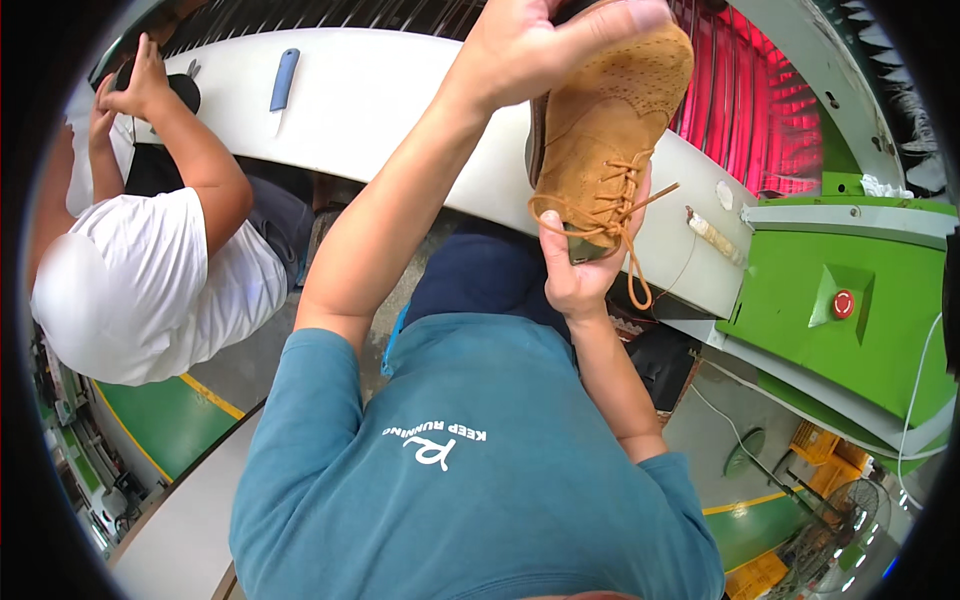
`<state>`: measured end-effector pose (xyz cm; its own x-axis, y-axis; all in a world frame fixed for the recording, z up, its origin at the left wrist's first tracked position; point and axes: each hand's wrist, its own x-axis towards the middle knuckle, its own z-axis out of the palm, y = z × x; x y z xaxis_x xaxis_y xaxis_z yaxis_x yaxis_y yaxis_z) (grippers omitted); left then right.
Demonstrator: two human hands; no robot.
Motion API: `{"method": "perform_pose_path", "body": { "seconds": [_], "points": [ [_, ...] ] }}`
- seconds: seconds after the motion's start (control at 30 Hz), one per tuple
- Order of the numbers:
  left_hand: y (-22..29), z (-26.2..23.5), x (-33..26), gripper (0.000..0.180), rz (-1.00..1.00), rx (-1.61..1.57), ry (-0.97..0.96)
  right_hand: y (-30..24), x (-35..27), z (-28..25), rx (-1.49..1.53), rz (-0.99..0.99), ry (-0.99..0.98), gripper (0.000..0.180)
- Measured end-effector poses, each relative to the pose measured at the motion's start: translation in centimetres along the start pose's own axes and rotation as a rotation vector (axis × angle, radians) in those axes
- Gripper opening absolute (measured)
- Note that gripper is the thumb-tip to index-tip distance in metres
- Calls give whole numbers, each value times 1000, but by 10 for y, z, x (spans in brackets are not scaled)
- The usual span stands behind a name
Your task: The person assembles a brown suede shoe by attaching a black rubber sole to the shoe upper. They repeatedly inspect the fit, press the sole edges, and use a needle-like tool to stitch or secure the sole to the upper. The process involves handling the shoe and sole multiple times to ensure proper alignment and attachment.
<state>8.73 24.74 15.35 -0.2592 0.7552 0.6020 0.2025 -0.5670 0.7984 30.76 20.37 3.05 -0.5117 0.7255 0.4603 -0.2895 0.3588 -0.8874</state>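
Note:
A tan suede lace-up shoe with perforated toe is held up over the white curved work surface. My left hand grips its toe end from above. My right hand holds the heel end from below, with the tan laces hanging loose over my fingers. Both of my forearms rise from my teal shirt at the lower middle.
A co-worker in a white shirt sits at the left, hands raised on a dark object. A blue-handled knife lies on the white surface. A brush-like tool lies near a green machine with a red button. Red-glowing bars are behind.

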Motion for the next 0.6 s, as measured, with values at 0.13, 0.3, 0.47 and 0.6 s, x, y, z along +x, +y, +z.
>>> {"method": "perform_pose_path", "body": {
  "seconds": [0.13,0.3,0.47,0.6],
  "points": [
    [7,1,-4,64,-74,-41,-6,-4,-5,6,72,53,33,108],
    [9,7,-10,70,-66,-49,28,4,-9,-3,-56,27,-34,107],
    [8,9,-13,69,-89,-77,42,12,-11,-6,-67,4,-64,107],
    [7,9,-13,70,-81,-89,48,12,-10,-7,-59,-3,-78,107]
  ]
}}
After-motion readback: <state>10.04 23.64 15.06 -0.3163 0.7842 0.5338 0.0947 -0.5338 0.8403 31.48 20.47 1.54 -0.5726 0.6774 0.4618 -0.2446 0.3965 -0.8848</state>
